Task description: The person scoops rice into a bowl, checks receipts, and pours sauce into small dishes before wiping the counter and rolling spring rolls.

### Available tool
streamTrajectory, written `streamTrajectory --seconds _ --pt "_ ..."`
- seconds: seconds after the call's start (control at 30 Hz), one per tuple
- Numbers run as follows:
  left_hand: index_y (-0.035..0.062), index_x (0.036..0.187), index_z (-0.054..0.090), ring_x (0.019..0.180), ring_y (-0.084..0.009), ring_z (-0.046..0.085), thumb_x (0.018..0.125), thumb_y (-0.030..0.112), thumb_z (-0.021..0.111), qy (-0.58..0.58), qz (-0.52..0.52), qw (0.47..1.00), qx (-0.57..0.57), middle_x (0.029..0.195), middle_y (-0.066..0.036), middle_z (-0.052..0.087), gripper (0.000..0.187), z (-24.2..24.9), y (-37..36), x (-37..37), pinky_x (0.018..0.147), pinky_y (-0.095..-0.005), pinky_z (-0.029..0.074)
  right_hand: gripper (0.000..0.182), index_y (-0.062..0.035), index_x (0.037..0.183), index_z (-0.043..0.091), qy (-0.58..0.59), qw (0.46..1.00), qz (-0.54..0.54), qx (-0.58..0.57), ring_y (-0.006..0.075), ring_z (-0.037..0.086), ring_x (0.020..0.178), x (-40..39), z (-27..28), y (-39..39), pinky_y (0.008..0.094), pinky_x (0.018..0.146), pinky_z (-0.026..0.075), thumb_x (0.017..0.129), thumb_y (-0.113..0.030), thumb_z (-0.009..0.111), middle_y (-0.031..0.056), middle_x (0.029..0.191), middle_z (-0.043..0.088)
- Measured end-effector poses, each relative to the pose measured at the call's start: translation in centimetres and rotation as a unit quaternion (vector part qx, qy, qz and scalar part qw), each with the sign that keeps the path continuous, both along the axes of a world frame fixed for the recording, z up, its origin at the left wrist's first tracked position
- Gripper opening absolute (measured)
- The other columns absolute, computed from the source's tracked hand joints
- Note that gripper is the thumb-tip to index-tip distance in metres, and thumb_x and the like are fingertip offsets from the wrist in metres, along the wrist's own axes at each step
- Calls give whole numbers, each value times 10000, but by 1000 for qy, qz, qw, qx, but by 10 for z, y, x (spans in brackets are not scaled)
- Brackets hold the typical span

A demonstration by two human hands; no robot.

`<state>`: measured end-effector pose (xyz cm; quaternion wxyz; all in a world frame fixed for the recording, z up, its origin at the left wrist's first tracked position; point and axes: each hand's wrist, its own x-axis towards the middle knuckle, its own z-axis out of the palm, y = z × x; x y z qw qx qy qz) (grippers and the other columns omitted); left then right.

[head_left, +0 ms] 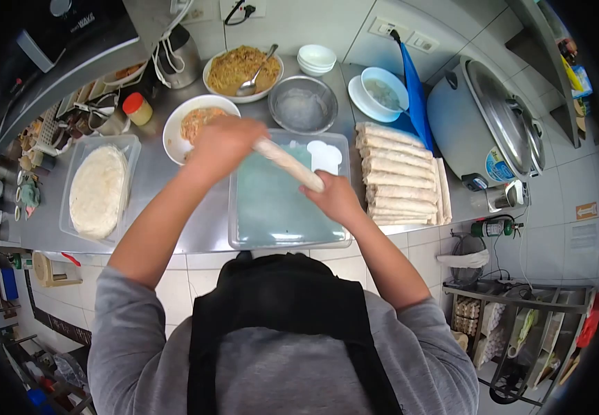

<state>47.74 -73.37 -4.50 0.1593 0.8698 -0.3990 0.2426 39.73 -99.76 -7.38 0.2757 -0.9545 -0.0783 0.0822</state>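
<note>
"Step, grip?"
"Handling one pale roll (289,164) above tray (272,214), ctr; gripped by L hand (225,143) at far-left end, by R hand (334,199) at near-right end."
"Next move?"
"Prob. calls for keeping roll straight w/ light, even support. Note stacked rolls (398,178) to R."

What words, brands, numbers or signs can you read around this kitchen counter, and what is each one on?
"WAVE": on the black appliance, upper left.
Blue round sticker on the big lidded cooker: too small to read.
Orange wall sign: a pale arrow, no readable words.
Paper notice below it: too blurred.
No numbers are readable.
</note>
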Motion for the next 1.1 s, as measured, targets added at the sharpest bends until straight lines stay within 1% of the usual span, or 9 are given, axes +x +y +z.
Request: streamTrajectory --seconds 0.07,0.17,0.27,0.53,0.6,0.67,0.77,0.83,1.1 --pt "95 1073 650 769 -198 671 920 230 626 187 21 942 -280 814 -40 652 206 35 0 -16 713 -382 540 243 -52 914 643 67 987 -21 141 174 611 659 -19 32 5 339 613 490 869 -267 748 67 720 636" --pt "23 1151 603 751 -100 623 1012 222 567 433 -125 618 -644 770 16 601 245 48 -53 -65 682 -314 502 167 -53 891 658 122 923 31 362 100 535 635 -36 48 17 285 588 444 899 -203 732 -7 738 610" --pt "17 1165 551 690 -139 616 990 368 609 425 -244 668 -561 769 -34 612 397 55 -77 -88 652 -305 522 166 -73 864 624 178 854 121 473 66 512 608 -43 50 29 246 554 416 896 -186 741 -48 734 575" --pt "67 894 543 601 -35 459 990 240 618 598 -459 425 -500 712 21 527 211 82 -66 -92 534 -225 376 207 -65 906 577 360 768 256 464 87 526 639 -40 47 27 236 565 402 892 -196 737 2 748 551" --pt "69 870 546 602 -33 448 985 238 628 560 -383 526 -512 696 35 517 221 87 -68 -101 535 -232 367 217 -48 967 611 342 808 271 396 124 594 742 -42 57 21 254 635 445 886 -200 743 44 847 613" --pt "71 847 549 603 -31 437 981 237 639 512 -298 618 -517 680 49 507 232 93 -69 -108 537 -239 358 407 -28 1156 647 -99 920 164 341 240 571 1128 -54 78 18 319 861 452 859 -280 766 144 1233 595" --pt "60 823 558 622 -36 444 960 234 671 425 -161 739 -497 662 44 505 248 95 -70 -112 551 -256 371 634 -102 1305 624 -238 875 94 411 306 354 1381 -67 125 20 406 1037 327 825 -500 738 165 1500 405" --pt "47 854 577 621 -100 524 937 206 692 349 -109 795 -484 688 -21 578 213 91 -71 -110 572 -278 415 716 -176 1310 631 -475 868 145 -14 334 338 1380 -80 144 23 469 1016 284 796 -674 633 94 1501 436" --pt "51 972 592 712 -322 656 849 109 695 246 -36 885 -393 789 -131 669 170 92 -64 -109 605 -363 487 633 -177 1147 700 -455 876 75 -138 300 356 1378 -78 157 59 501 947 273 796 -693 596 24 1455 504"
